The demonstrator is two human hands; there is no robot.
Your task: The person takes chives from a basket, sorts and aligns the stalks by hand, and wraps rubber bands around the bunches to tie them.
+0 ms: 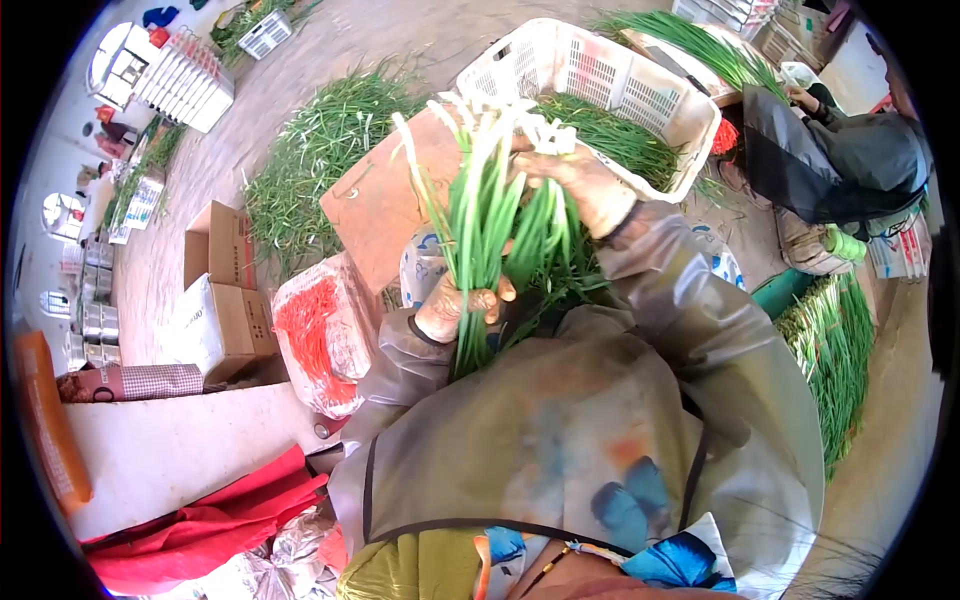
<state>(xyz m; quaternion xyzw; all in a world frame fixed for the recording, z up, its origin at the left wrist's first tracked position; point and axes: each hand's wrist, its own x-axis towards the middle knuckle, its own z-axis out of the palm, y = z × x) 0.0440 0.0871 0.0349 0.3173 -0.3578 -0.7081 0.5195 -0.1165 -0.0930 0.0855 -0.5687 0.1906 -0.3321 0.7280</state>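
Held upright in front of my chest is a bunch of long green chives [482, 215] with white stem ends at the top. My left hand [458, 308] is closed round its lower, leafy part. My right hand [582, 187] is closed on more of the chives near the white ends, and some leaves droop below it. The fingertips of the right hand are partly hidden by stems. Just beneath the bunch lies a brown board [375, 205]. Beyond my hands stands a white plastic crate [625, 75] with green chives inside.
A loose heap of greens [325, 150] lies on the floor at left. Red ties [318, 325] rest on a wrapped stack beside cardboard boxes [225, 330]. Bundled greens [835, 360] stand at right. Another person [840, 150] sits at upper right near more greens [700, 45].
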